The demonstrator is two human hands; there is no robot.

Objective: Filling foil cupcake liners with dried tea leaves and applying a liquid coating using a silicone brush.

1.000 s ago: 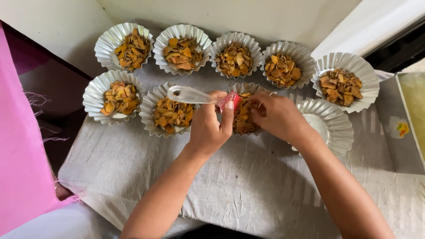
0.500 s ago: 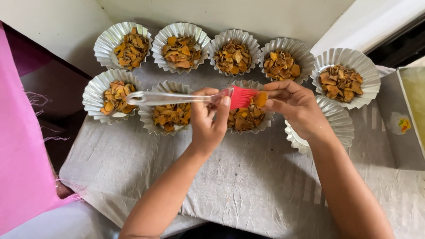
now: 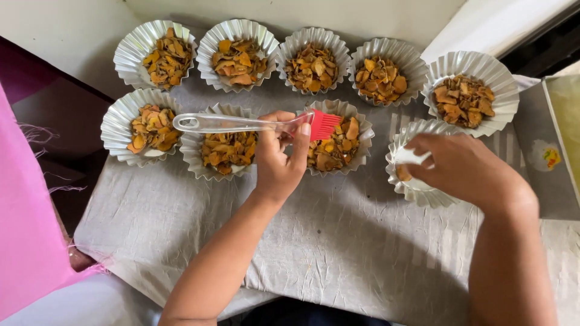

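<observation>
Across the counter (image 3: 338, 253) we see a creased grey cloth, wrinkled like stiff paper, and on it nine fluted foil cups with crimped, shiny rims. Five stand in the far row and four in the near row. Eight are heaped with dry, curled orange-brown chips (image 3: 232, 53), rough and flaky. The ninth, the near-right foil cup (image 3: 406, 181), shows mostly its pale bottom and a single chip.

Our left hand (image 3: 279, 162) is closed around a silicone brush (image 3: 254, 124). The thumb and fingers pinch the clear plastic handle near its head. The handle runs level to the left, ending in a loop over the near-left cup. The red bristles (image 3: 325, 124) lie over the filled cup (image 3: 336, 142) just right of that hand. The forearm rises straight from the bottom edge, wrist slightly bent.

Our right hand (image 3: 462, 166) curls over the near-right foil cup, knuckles up, fingertips dipping inside its rim; whether it holds a chip we cannot tell.

At the right edge sits a grey box flap (image 3: 541, 160) bearing a small round label in yellow, red and green. Pink cloth (image 3: 27, 229) with frayed threads hangs at the left.
</observation>
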